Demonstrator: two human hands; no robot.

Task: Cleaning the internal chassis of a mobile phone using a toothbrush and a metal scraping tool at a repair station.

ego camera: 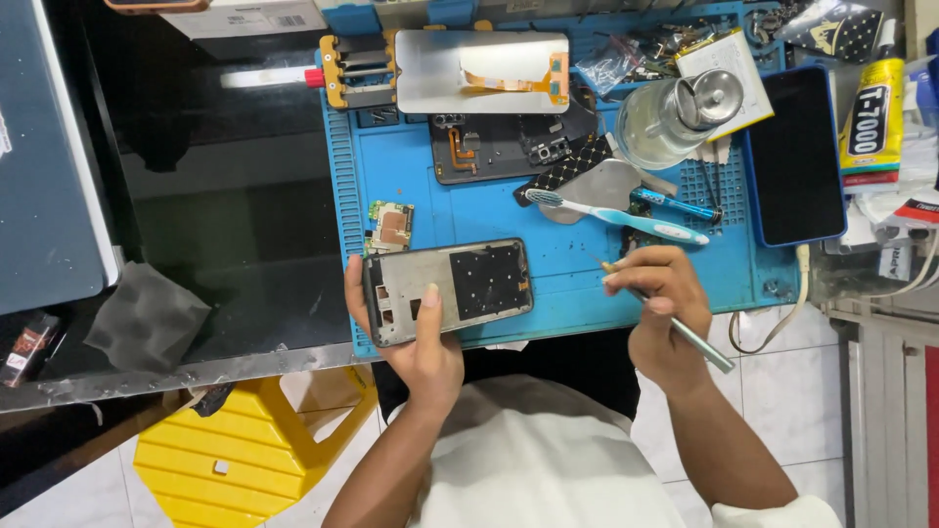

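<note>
A blue mat (587,264) covers the dark worktop (225,196). The left hand (416,337) has its grip clamped on the phone frame (448,289) at the mat's near edge; the right hand (663,308) pinches a thin tool (685,332). A slip could gouge the frame or tip it floorward.

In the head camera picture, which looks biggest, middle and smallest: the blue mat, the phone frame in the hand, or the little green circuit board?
Largest to smallest as they look:
1. blue mat
2. phone frame, held by the left hand
3. green circuit board
The frame is lifted slightly nearer the camera, but the gaps are too big for that to matter.
</note>
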